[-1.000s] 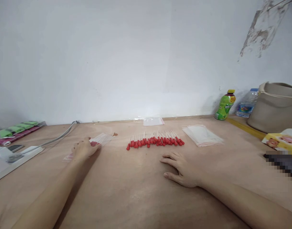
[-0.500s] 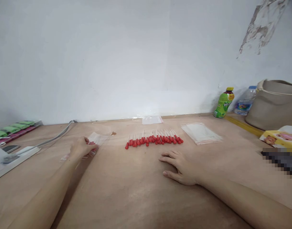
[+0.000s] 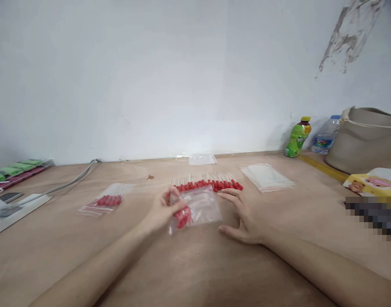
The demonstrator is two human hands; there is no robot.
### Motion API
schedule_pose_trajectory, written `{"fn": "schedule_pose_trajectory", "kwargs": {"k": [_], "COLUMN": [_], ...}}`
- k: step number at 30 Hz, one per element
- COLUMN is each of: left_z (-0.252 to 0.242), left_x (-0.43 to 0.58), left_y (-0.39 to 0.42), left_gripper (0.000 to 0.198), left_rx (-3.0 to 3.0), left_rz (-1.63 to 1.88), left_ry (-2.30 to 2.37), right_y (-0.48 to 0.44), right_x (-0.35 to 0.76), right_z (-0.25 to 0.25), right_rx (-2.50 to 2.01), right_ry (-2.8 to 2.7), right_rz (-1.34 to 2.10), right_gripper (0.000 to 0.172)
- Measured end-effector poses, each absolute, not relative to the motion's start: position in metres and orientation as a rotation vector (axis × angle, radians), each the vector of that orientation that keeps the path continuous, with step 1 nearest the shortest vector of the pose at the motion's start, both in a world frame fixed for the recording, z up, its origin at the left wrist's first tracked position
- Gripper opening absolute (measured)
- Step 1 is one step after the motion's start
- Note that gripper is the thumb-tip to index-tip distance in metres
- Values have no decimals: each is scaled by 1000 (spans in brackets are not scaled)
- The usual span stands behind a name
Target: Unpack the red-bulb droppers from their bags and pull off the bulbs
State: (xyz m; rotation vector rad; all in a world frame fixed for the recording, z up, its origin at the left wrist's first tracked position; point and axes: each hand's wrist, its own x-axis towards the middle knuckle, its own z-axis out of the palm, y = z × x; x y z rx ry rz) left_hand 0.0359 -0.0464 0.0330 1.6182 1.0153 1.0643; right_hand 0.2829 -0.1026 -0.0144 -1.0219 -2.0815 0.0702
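Observation:
A clear zip bag with red-bulbed pieces inside hangs from my left hand, whose fingers are closed on its left side. Beside the bag's right edge, my right hand has its fingers apart and holds nothing. Behind the bag lies a row of dropper-like pieces, with red bulbs toward me and thin pale stems pointing to the wall. The bag covers part of that row. On the left rests another clear zip bag holding several of the same pieces.
A stack of flat clear bags lies right of the row, and one more flat bag is near the wall. A green bottle, a water bottle and a grey-beige bucket stand back right. A grey cable runs at left.
My left hand has moved from the left side to the middle, bringing a filled zip bag; another stays behind at left. My right hand stays almost in place, its fingers spread wider.

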Motion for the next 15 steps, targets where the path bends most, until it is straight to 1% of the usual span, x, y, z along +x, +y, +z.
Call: {"fn": "schedule_pose_trajectory", "kwargs": {"k": [2, 5, 9, 15], "left_z": [16, -1, -4, 0], "left_x": [59, 82, 87, 58], "left_y": [-61, -69, -69, -67], "left_gripper": [36, 37, 49, 46], "left_rx": [1638, 1638, 1466, 1427], "left_rz": [959, 886, 842, 773], "left_ry": [940, 866, 840, 922], "right_y": [-106, -110, -109, -103], "right_x": [284, 284, 283, 284], "right_z": [-10, -5, -6, -9], "right_rx": [-929, -912, -1014, -1131], "right_ry": [-2176, -2303, -2371, -2369], "right_rz": [34, 50, 133, 249], "right_gripper": [63, 51, 40, 39]}}
